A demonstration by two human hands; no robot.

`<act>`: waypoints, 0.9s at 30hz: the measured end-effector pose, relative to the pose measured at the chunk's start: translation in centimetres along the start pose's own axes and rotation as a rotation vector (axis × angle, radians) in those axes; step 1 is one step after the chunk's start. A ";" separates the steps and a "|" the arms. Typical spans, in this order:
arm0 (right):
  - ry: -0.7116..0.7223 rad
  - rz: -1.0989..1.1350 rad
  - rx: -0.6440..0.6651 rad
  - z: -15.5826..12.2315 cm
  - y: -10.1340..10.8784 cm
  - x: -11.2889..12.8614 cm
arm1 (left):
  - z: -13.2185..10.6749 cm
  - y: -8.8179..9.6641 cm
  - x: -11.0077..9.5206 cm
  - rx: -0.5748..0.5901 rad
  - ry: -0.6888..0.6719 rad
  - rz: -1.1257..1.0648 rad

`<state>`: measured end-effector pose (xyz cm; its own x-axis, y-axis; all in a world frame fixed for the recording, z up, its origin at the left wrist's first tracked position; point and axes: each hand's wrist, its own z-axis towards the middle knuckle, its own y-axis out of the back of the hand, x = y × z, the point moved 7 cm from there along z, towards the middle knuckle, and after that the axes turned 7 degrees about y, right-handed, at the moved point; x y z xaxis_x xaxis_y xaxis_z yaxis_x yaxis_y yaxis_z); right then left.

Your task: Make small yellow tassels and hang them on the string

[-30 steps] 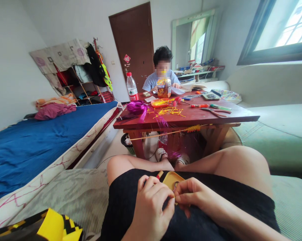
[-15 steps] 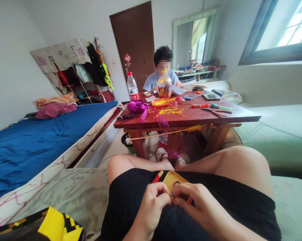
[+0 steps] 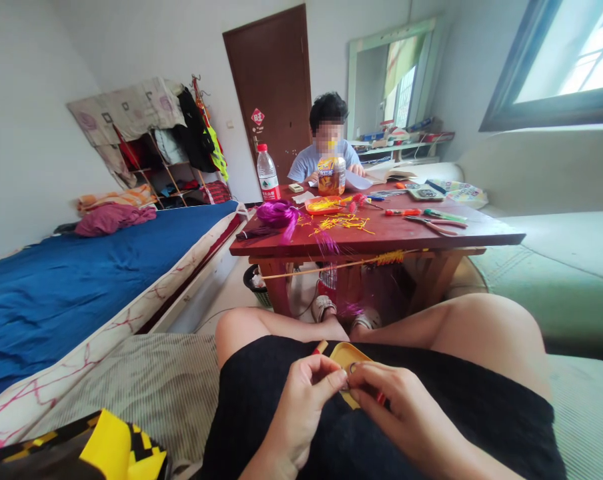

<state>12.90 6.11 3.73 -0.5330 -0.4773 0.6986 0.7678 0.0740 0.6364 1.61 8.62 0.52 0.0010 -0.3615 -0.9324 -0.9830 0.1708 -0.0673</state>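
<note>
Over my lap, my left hand (image 3: 309, 390) is closed in a pinch, thumb against forefinger. My right hand (image 3: 394, 397) pinches right beside it, and the fingertips of both nearly meet. Whatever lies between them is too small and covered to make out. Behind and under the fingers a shallow yellow tray (image 3: 342, 353) rests on the black cloth on my lap. A small dark ring (image 3: 352, 367) shows at the right forefinger. A bit of something red (image 3: 380, 398) peeks out by the right fingers. Left of the tray lies a red and tan stick-like piece (image 3: 321, 347).
A red table (image 3: 301, 247) stands ahead, bearing purple strands (image 3: 277, 215), scattered yellow pieces (image 3: 344, 225), an orange dish (image 3: 314, 208), pliers (image 3: 439, 228) and bottles (image 3: 267, 175). A person (image 3: 301, 163) sits behind it. A thin stick (image 3: 326, 268) crosses its front edge. A bed (image 3: 106, 267) is at left.
My fingertips have drawn closer together; the thin dark piece with a yellowish end that showed between them is now mostly covered. The whole view has shifted slightly.
</note>
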 end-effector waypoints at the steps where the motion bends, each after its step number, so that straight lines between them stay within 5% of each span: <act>1: 0.028 -0.038 -0.048 0.0 0.2 0.2 | -0.1 -0.1 -0.1 -0.005 -0.023 -0.014; 7: 0.323 -0.325 -0.380 -0.5 1.4 2.7 | -1.2 -0.7 -0.9 -0.033 -0.139 -0.092; 13: 0.343 -0.342 -0.464 -0.6 1.7 3.3 | -1.1 -1.0 -0.1 0.034 -0.047 -0.325; 20: 0.411 -0.207 -0.341 -0.6 1.8 3.0 | -1.1 -1.1 0.8 0.141 0.137 -0.398; 27: 0.548 -0.246 -0.157 -0.5 1.4 3.1 | -0.7 -0.8 0.2 0.227 0.148 -0.114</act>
<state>12.49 4.34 6.61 -0.4731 -0.8473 0.2414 0.7107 -0.2051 0.6730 2.23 7.80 0.58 0.0663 -0.5172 -0.8533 -0.9120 0.3155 -0.2622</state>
